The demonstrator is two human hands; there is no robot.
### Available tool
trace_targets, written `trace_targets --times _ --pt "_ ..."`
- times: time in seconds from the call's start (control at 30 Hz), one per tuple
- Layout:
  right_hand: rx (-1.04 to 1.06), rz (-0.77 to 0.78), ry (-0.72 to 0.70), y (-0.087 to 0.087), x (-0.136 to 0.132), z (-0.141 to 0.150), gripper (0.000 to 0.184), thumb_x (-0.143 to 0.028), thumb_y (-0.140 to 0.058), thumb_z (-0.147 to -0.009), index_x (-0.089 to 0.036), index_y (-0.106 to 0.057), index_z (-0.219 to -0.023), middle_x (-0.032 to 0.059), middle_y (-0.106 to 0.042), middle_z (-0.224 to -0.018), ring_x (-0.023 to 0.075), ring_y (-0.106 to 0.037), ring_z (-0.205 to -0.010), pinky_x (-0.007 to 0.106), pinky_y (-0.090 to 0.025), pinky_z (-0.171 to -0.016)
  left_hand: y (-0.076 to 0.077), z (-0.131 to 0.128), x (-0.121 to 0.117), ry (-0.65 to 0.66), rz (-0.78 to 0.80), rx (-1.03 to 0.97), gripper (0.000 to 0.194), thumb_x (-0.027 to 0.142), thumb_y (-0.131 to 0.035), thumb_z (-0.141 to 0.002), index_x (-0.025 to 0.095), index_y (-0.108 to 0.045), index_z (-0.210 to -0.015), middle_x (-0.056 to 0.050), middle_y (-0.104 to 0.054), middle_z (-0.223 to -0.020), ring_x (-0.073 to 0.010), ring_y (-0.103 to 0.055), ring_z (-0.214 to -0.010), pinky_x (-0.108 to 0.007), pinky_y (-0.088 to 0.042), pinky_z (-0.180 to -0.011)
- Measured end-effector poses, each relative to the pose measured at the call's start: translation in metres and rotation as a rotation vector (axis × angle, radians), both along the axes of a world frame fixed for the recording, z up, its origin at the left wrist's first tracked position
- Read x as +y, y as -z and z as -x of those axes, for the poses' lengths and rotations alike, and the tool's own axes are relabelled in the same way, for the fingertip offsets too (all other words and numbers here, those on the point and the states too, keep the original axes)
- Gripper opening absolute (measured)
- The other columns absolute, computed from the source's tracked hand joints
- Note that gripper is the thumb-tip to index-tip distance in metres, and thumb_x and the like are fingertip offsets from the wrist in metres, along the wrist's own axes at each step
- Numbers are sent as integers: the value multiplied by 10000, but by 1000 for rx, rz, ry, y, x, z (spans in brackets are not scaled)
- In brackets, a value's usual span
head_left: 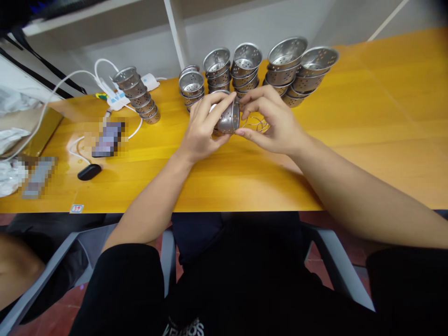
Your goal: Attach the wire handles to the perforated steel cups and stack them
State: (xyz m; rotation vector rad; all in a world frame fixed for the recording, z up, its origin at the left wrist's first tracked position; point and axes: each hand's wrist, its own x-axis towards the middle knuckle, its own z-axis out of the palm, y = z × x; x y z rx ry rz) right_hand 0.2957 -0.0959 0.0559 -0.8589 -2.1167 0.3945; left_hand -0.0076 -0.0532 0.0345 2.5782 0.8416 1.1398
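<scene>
My left hand (202, 126) is wrapped around a small perforated metal cup (229, 117), held on its side above the yellow table (367, 126). My right hand (271, 120) pinches a thin wire handle or ring (258, 123) at the cup's open rim. Both hands meet near the table's middle, just in front of several stacks of the same metal cups (247, 67).
A leaning stack of cups (138, 93) stands at the left, near a white power strip (121, 95) with cables. A phone (108, 138), a small black object (89, 171) and wrapped items lie at the far left. Another person's arm (16, 273) shows at bottom left.
</scene>
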Motion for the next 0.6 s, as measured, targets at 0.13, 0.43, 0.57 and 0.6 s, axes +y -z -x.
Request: trace_targets --times 0.13,0.43,0.57,0.6 --pt "14 18 -10 -5 -3 -2 755 -1054 -824 -1052 -432 -897 -1474 165 -812 -1632 600 -644 -1679 881 -527 -1460 -2 -2 -3 -23 19 -25 966 953 -868 -1034 432 -679 -1825 -108 -750 -1786 -557 -665 -1768 -785 -373 -1603" --pt "337 81 -174 -3 -1 5 580 -932 -1044 -983 -379 -895 -1077 117 -845 -1422 446 -867 -1252 782 -738 -1228 -3 -4 -5 -4 -16 3 986 937 -870 -1039 453 -604 -1856 -74 -717 -1844 -509 -658 -1811 -764 -418 -1607" --pt "438 -74 -84 -4 4 1 480 -825 -970 -1107 -358 -858 -1093 99 -819 -1378 397 -856 -1286 716 -760 -1201 16 -2 14 -69 -40 -182 1069 988 -798 -1065 439 -458 -1917 -102 -608 -1958 -448 -562 -1898 -702 -419 -1650" --pt "399 -98 -7 -2 8 -4 478 -838 -948 -1117 -370 -853 -1113 106 -812 -1410 420 -826 -1376 731 -738 -1247 22 0 22 -93 -63 -277 1109 1033 -757 -1062 426 -417 -1925 -118 -583 -1966 -438 -556 -1903 -682 -426 -1654"
